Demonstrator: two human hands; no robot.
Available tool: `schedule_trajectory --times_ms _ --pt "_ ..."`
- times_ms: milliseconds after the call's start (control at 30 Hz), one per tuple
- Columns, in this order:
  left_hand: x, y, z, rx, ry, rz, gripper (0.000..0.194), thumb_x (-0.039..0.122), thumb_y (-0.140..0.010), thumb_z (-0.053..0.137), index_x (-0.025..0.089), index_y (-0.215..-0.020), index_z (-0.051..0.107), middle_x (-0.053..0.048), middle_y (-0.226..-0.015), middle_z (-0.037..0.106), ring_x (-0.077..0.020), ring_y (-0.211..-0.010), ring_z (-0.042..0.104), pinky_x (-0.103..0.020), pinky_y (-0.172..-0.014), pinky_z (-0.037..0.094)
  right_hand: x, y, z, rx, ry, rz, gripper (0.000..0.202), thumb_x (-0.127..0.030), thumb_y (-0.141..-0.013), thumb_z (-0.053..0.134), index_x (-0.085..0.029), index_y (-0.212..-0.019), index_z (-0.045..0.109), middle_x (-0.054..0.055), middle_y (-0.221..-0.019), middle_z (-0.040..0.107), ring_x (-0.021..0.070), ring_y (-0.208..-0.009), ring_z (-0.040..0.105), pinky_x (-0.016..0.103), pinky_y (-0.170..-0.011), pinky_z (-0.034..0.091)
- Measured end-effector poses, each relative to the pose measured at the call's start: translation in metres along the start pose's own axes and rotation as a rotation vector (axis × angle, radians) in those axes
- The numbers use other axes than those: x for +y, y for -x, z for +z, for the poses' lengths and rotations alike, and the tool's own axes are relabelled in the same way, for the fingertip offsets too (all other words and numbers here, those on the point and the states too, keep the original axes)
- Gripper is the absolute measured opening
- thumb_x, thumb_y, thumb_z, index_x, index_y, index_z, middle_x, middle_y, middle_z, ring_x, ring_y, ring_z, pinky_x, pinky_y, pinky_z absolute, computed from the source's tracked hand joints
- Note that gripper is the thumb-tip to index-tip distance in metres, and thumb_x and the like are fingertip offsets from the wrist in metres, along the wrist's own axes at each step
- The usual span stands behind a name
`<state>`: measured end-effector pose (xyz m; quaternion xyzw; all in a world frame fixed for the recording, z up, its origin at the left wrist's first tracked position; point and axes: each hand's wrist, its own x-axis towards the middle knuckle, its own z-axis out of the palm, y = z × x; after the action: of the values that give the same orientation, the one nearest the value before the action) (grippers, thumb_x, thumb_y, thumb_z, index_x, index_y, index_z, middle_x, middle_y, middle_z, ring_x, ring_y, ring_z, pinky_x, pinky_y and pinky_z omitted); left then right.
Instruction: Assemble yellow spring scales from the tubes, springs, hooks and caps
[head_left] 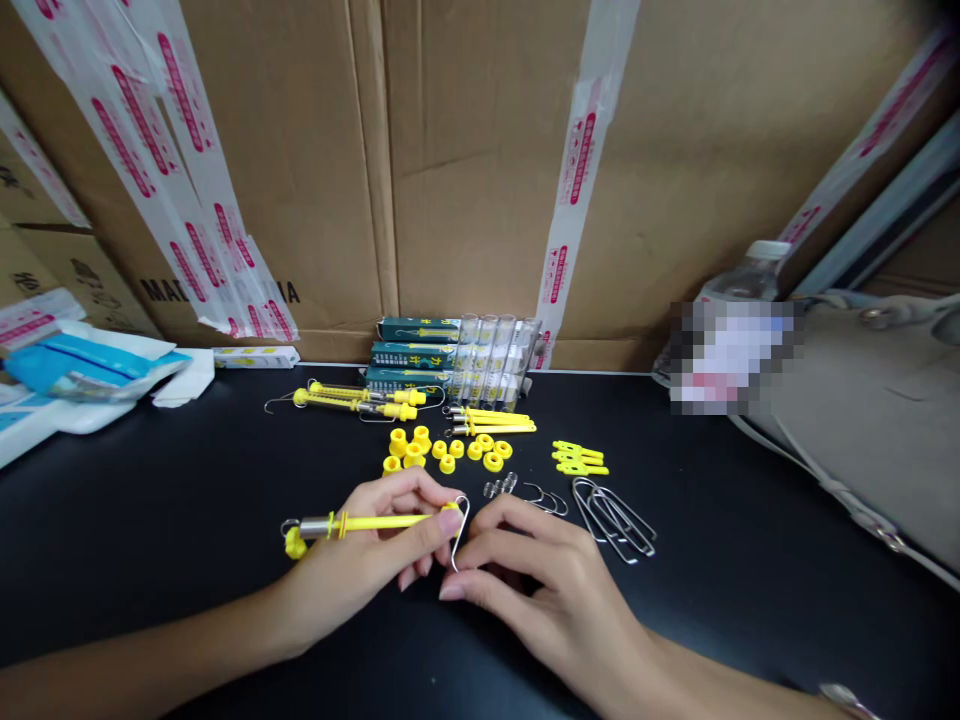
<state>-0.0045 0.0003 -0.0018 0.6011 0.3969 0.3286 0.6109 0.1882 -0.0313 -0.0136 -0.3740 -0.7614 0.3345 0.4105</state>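
Note:
My left hand [375, 535] is closed round a yellow rod [386, 522] with a silver collar at its left part, its thumb and fingers pinching the right end. A yellow cap [295, 543] lies by the rod's left end, beside a small wire ring. From the rod's right end a thin metal hook [459, 545] slants down, and the fingertips of my right hand [525, 565] close on it. Just beyond the hands are yellow caps and rings [447, 463], small springs [500, 485] and small wire hooks [551, 498].
Behind lie two assembled yellow spring scales [352, 400], yellow rods [495, 422], clear tubes [491, 360] on green boxes [409, 355], flat yellow pieces [580, 458] and large wire hooks [615, 520]. A bottle [757, 270] and grey bag [877, 420] stand right; a blue packet [97, 360] lies left.

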Motion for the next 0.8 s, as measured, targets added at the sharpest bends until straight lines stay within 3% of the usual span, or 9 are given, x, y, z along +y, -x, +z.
schedule_trajectory --times_ms 100,200,267,333,433,633,800 --pt "0.001 0.001 -0.001 -0.008 -0.007 0.003 0.032 0.046 -0.087 0.069 0.015 -0.093 0.066 0.0 -0.07 0.063 -0.0102 -0.058 0.054 -0.019 -0.049 0.042 0.002 0.002 0.001 0.042 0.072 0.043 0.018 -0.039 -0.087 0.073 -0.021 -0.088 0.072 0.002 -0.084 0.065 0.0143 -0.068 0.062 0.026 -0.062 0.052" --pt "0.005 0.002 -0.002 -0.029 -0.027 -0.002 0.031 0.045 -0.086 0.07 0.014 -0.085 0.067 -0.003 -0.069 0.066 -0.0104 -0.057 0.054 -0.02 -0.05 0.041 0.005 0.003 0.003 0.115 0.08 0.16 0.05 -0.047 -0.073 0.084 -0.021 -0.11 0.062 0.005 -0.095 0.065 0.0157 -0.068 0.061 0.026 -0.052 0.054" --pt "0.007 0.002 -0.002 -0.039 -0.049 -0.006 0.032 0.045 -0.086 0.07 0.014 -0.082 0.067 -0.004 -0.07 0.068 -0.0103 -0.057 0.054 -0.02 -0.05 0.041 0.006 0.003 0.002 0.109 0.057 0.121 0.065 -0.045 -0.074 0.084 -0.023 -0.127 0.054 0.008 -0.112 0.064 0.0166 -0.077 0.063 0.025 -0.055 0.057" --pt "0.009 0.002 -0.001 -0.053 -0.077 -0.003 0.032 0.045 -0.086 0.069 0.014 -0.079 0.068 -0.004 -0.071 0.068 -0.0102 -0.056 0.053 -0.02 -0.05 0.04 0.005 0.002 0.001 0.072 0.064 0.016 0.06 -0.04 -0.079 0.081 -0.024 -0.13 0.054 0.007 -0.115 0.064 0.0164 -0.083 0.064 0.024 -0.061 0.059" --pt "0.008 0.002 0.0 -0.072 -0.099 0.014 0.033 0.046 -0.089 0.066 0.015 -0.075 0.064 -0.002 -0.07 0.065 -0.0105 -0.057 0.052 -0.02 -0.051 0.04 0.002 0.002 0.0 0.071 0.117 -0.08 0.045 -0.036 -0.083 0.078 -0.021 -0.121 0.06 0.005 -0.098 0.068 0.016 -0.08 0.064 0.025 -0.064 0.059" --pt "0.004 0.004 0.0 -0.074 -0.161 0.045 0.038 0.053 -0.093 0.057 0.019 -0.076 0.056 0.004 -0.062 0.054 -0.0099 -0.054 0.046 -0.021 -0.05 0.035 -0.002 0.003 0.0 0.11 0.18 -0.047 0.038 -0.035 -0.081 0.077 -0.022 -0.113 0.062 0.001 -0.084 0.066 0.0138 -0.065 0.061 0.023 -0.053 0.053" --pt "0.003 0.003 0.0 -0.072 -0.257 0.052 0.044 0.055 -0.097 0.046 0.019 -0.072 0.053 0.005 -0.052 0.047 -0.0103 -0.05 0.04 -0.022 -0.05 0.032 -0.005 0.003 -0.002 0.088 0.203 -0.047 0.037 -0.038 -0.082 0.075 -0.022 -0.113 0.062 0.001 -0.082 0.066 0.0132 -0.061 0.059 0.024 -0.053 0.052"
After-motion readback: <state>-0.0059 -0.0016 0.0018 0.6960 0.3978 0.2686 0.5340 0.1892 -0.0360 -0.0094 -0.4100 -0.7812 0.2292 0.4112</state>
